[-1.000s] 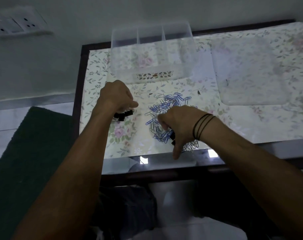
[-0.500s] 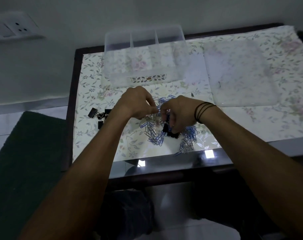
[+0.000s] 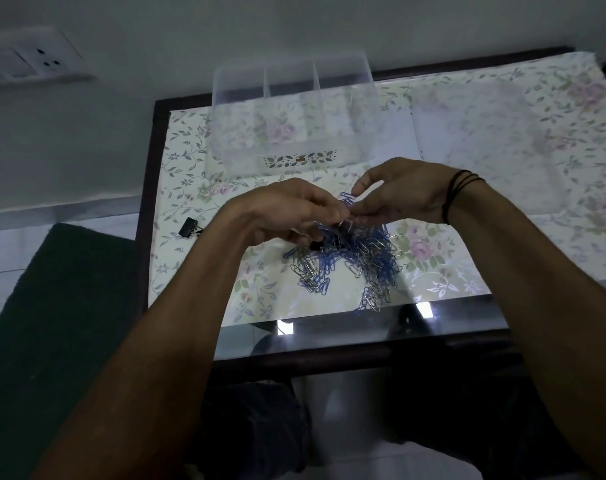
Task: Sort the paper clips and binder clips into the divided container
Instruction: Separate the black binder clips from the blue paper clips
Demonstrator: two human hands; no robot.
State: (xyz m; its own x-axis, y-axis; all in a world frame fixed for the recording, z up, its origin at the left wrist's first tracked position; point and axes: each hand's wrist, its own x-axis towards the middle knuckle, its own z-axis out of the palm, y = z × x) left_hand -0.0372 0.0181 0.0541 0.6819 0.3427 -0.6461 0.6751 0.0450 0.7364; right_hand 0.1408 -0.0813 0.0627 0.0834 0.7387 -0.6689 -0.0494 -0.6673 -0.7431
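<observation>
Floral tabletop (image 3: 197,188), dim light. Both hands, left (image 3: 291,216) and right (image 3: 403,195), pinching tangled paper clips (image 3: 360,258), mid-untangling. Next, presumably: separating, then dropping into divided container (image 3: 291,84).

- We see a dark-framed table (image 3: 149,188) with a glass top, near strip bare and reflecting light.
- Floral cloth (image 3: 190,168) covers most of the top.
- Clear divided container (image 3: 294,147) stands on the cloth at the far side, compartments look empty.
- Clear flat lid or tray (image 3: 502,143) lies on the cloth just right of the container.
- Heap of blue and silver paper clips (image 3: 357,261) lies on the cloth near the front edge, a few reaching the glass strip.
- One black binder clip (image 3: 188,227) lies near the left edge, well apart from the heap.
- Another small black piece (image 3: 316,244) sits at the heap's left; we cannot tell what it is.
</observation>
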